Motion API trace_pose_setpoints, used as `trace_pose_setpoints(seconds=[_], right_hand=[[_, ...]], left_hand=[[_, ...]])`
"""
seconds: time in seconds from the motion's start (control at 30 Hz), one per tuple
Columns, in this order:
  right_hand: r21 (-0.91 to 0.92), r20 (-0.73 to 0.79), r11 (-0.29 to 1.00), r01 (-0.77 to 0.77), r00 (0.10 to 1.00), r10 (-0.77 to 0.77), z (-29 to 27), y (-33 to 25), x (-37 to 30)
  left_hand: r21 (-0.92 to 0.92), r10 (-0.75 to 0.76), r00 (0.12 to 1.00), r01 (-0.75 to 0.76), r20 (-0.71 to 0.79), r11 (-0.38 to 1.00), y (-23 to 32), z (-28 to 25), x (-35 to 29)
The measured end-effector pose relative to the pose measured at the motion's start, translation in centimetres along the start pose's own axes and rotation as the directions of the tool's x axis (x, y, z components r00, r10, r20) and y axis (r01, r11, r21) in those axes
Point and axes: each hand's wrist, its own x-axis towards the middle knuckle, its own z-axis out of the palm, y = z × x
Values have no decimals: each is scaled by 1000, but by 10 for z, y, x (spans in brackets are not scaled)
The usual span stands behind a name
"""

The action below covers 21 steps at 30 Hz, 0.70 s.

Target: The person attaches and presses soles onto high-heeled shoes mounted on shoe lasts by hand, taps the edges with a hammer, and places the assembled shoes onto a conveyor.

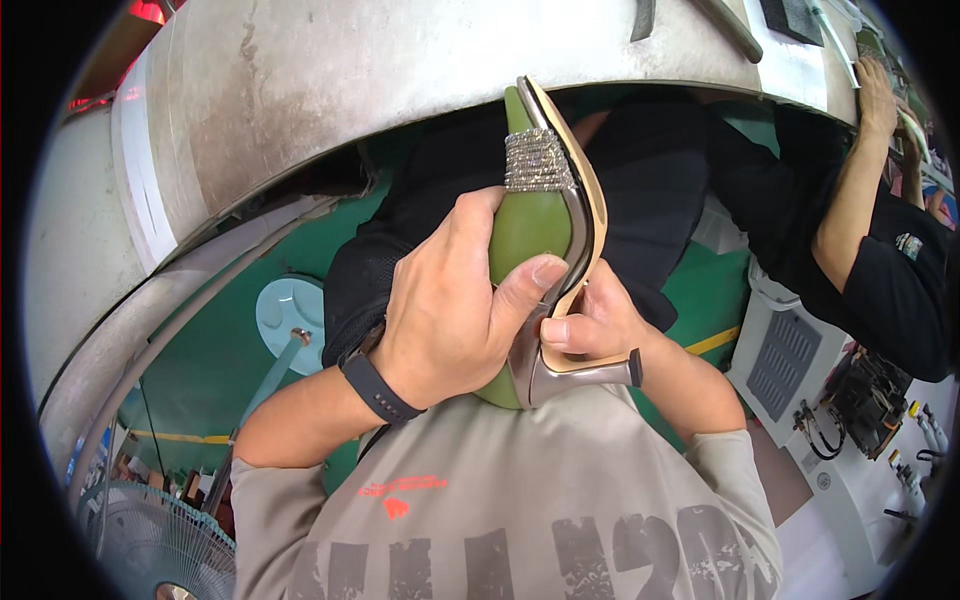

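A high-heeled shoe [590,215] lies on its side in front of my chest, toe pointing away from me. Inside it sits a green shoe last [528,235], and a band of sparkling stones [537,160] crosses the front. My left hand [450,285] wraps around the last and the shoe's side, its thumb pressed near the sole edge. At the arch, beside the heel [590,376], my right hand [605,315] grips the shoe with thumb and fingers. Part of the right-hand fingers is hidden behind the shoe.
A worn pale curved worktable [370,70] runs across the far side, with metal tools [728,30] on it. At the right, another person's arm [850,190] reaches to the table, near a grey-white machine [785,360]. A fan [150,545] stands lower left, by a light-blue round base [285,310].
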Motion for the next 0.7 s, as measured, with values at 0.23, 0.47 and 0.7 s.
trace_pose_setpoints(seconds=[0.23, 0.47, 0.7], right_hand=[[-163, 140, 926, 339, 937, -319, 23, -37, 17], [-757, -61, 559, 338, 815, -576, 13, -116, 69], [-773, 634, -461, 436, 496, -593, 15, -166, 89]], left_hand=[[109, 240, 968, -246, 67, 963, 40, -50, 32], [339, 152, 933, -265, 326, 903, 39, -135, 133], [226, 245, 913, -328, 327, 917, 30, -125, 138]])
